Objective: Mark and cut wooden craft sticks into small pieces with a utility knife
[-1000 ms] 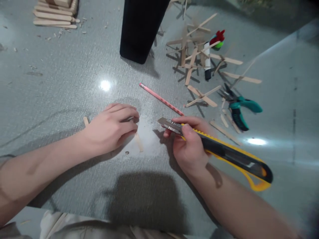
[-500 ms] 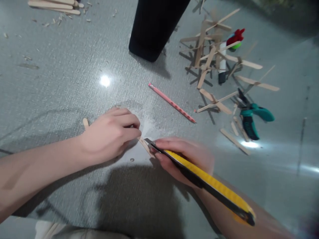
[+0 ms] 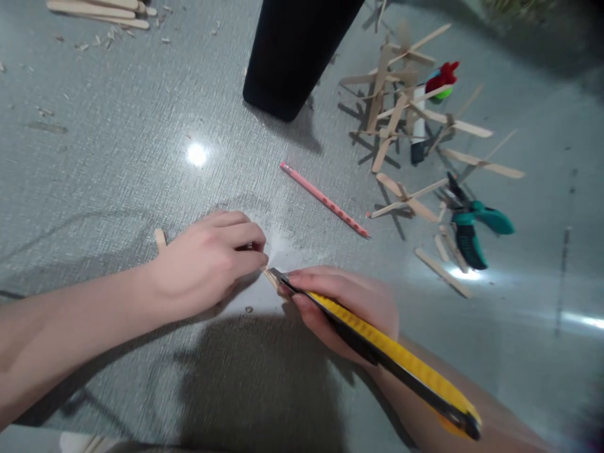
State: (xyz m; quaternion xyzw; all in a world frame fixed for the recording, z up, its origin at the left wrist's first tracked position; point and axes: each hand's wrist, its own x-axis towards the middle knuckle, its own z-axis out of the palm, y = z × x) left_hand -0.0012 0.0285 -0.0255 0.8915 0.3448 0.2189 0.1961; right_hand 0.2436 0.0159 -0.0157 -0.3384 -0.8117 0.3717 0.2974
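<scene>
My right hand [image 3: 346,308] is wrapped round a yellow and black utility knife [image 3: 401,355], its blade pointing up and left. The blade tip rests at a thin wooden craft stick [image 3: 271,278], just beside my left fingertips. My left hand [image 3: 219,255] is closed, with thumb and fingers pinching the upper end of that stick against the table. Part of the stick is hidden under my fingers and the knife. Pale dust lies round the cutting spot. Another stick end [image 3: 161,239] pokes out behind my left wrist.
A pink pencil [image 3: 325,200] lies ahead, below a black box-like object [image 3: 297,63]. At the right are joined craft-stick pieces [image 3: 387,132], green-handled pliers [image 3: 469,236] and a loose stick [image 3: 442,273]. More sticks [image 3: 99,9] and shavings lie at the far left.
The knife blade has shifted slightly up and left along the stick, closer to my left fingertips. The whole view has tilted a little.
</scene>
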